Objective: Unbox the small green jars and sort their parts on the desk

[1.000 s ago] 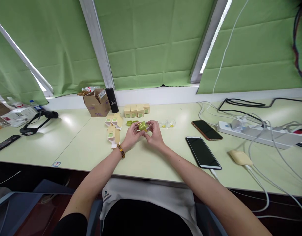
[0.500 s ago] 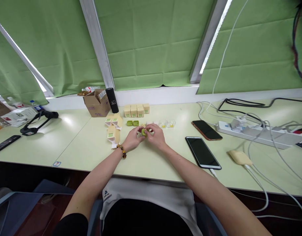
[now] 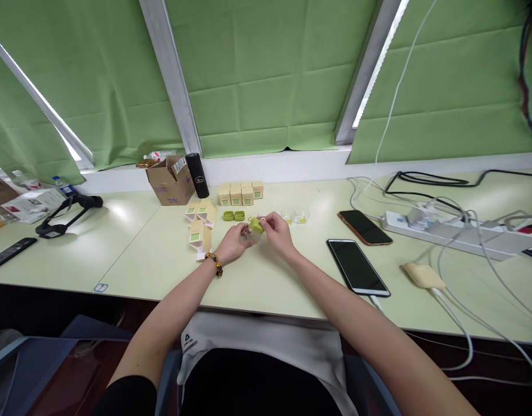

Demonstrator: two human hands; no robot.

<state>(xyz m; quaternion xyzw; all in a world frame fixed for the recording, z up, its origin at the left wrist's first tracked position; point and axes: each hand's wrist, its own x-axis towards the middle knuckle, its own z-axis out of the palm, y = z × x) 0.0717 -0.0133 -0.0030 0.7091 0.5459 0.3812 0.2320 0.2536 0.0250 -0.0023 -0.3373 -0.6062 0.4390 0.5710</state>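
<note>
Green piece (image 3: 256, 226), pinched by right hand (image 3: 278, 233)

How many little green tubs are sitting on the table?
2: the left tub and the right tub, side by side just beyond the left hand. Another might be hidden.

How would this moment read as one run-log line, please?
left hand: holding clear piece | right hand: pinching green piece | beyond hands: green containers, small cartons
</note>
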